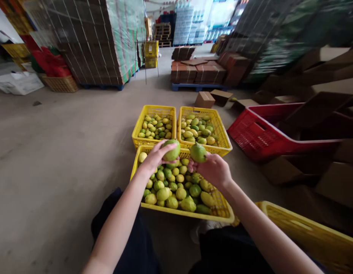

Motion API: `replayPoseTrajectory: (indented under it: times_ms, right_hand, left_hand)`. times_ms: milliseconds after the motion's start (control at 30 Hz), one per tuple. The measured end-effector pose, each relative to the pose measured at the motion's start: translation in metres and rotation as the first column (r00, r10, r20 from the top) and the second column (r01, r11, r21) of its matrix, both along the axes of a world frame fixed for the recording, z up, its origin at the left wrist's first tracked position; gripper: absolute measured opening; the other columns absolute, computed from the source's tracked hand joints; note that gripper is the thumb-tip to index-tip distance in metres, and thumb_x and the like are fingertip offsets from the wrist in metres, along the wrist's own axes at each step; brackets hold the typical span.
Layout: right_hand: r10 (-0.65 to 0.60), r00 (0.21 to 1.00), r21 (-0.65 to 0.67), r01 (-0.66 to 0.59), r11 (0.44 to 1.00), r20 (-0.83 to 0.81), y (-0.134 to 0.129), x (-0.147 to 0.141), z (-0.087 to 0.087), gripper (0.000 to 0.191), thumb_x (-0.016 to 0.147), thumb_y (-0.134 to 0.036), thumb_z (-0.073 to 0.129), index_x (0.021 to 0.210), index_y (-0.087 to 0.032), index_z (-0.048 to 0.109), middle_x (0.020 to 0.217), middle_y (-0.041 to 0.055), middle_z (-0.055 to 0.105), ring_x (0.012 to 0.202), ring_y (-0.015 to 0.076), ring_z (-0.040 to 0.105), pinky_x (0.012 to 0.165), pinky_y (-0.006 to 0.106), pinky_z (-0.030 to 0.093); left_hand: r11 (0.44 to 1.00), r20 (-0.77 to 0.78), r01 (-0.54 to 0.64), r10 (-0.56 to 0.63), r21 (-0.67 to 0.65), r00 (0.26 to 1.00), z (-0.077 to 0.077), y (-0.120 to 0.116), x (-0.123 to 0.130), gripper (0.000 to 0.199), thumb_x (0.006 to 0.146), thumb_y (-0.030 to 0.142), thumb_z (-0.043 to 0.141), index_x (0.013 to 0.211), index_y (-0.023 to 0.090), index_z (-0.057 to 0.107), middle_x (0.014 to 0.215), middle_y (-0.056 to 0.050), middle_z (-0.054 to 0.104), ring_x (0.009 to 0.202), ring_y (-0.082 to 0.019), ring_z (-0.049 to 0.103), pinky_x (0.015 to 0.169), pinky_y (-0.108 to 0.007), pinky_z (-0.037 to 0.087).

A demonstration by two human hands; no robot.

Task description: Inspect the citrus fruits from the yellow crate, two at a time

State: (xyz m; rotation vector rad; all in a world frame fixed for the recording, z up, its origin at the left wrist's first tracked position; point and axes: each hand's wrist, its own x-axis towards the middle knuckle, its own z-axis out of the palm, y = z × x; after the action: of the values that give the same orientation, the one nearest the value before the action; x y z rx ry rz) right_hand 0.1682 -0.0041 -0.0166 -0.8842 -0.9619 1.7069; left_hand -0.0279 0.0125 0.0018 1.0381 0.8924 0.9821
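Over the near crate [187, 214], I have the left hand [160, 154] stretched forward, fingers curled round a green fruit [172, 151], and the right hand [214, 167] angled inward, part-closed on a second fruit [198, 152] just apart from it. Two rear crates [159, 107] edge my space ahead and a red crate [253, 133] the right, with open floor [64, 152] leftward. Hands and forearms hide some fruit below, and the corner crate [304, 228] is cut off.

Red crate [245, 131], small cardboard box [204, 100], blue pallet [183, 86]
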Motion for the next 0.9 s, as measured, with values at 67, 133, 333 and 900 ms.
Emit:
replayPoseTrajectory:
  times_ms: [67, 133, 333, 900]
  right_hand:
    - [-0.002, 0.999, -0.041, 0.0, 0.999, -0.043, -0.01, 0.003, 0.01, 0.024, 0.073, -0.035, 0.038, 0.079, -0.019, 0.055, 0.069, 0.006, 0.059, 0.061, 0.0192, 0.055, 0.059, 0.035, 0.046]
    - [-0.057, 0.995, -0.061, 0.052, 0.997, -0.085, -0.016, 0.003, 0.015, 0.026, 0.077, -0.038, 0.039, 0.08, -0.02, 0.058, 0.069, 0.0056, 0.059, 0.059, 0.0175, 0.054, 0.056, 0.032, 0.045]
    - [-0.15, 0.975, 0.055, 0.161, 0.985, -0.163, -0.015, -0.013, 0.014, 0.018, 0.063, -0.025, 0.066, 0.077, -0.021, 0.056, 0.07, 0.0015, 0.062, 0.058, 0.013, 0.054, 0.053, 0.025, 0.044]
    - [-0.268, 0.873, -0.116, 0.242, 0.963, -0.408, -0.015, -0.033, 0.013, 0.037, 0.073, -0.054, 0.055, 0.068, -0.018, 0.061, 0.062, 0.0014, 0.06, 0.053, 0.0135, 0.057, 0.045, 0.024, 0.044]
  left_hand:
    - [0.986, 0.275, 0.076, -0.033, -0.15, 0.961, 0.002, -0.002, 0.007, 0.039, 0.074, 0.038, 0.059, 0.109, 0.021, 0.056, 0.091, -0.006, 0.065, 0.072, -0.018, 0.065, 0.066, -0.032, 0.052]
    - [0.965, 0.428, 0.128, -0.018, -0.23, 0.904, 0.005, -0.005, 0.014, 0.036, 0.076, 0.038, 0.056, 0.107, 0.02, 0.057, 0.086, -0.006, 0.066, 0.07, -0.018, 0.065, 0.063, -0.029, 0.053]
    - [0.909, 0.573, 0.139, 0.125, -0.394, 0.81, 0.008, -0.01, 0.027, 0.03, 0.075, 0.041, 0.055, 0.088, 0.015, 0.061, 0.077, -0.005, 0.065, 0.067, -0.017, 0.064, 0.059, -0.028, 0.052]
    - [0.871, 0.509, -0.194, 0.429, -0.451, 0.746, 0.01, -0.014, 0.034, 0.01, 0.067, 0.025, 0.048, 0.066, 0.018, 0.055, 0.067, 0.0, 0.058, 0.062, -0.01, 0.057, 0.066, -0.024, 0.048]
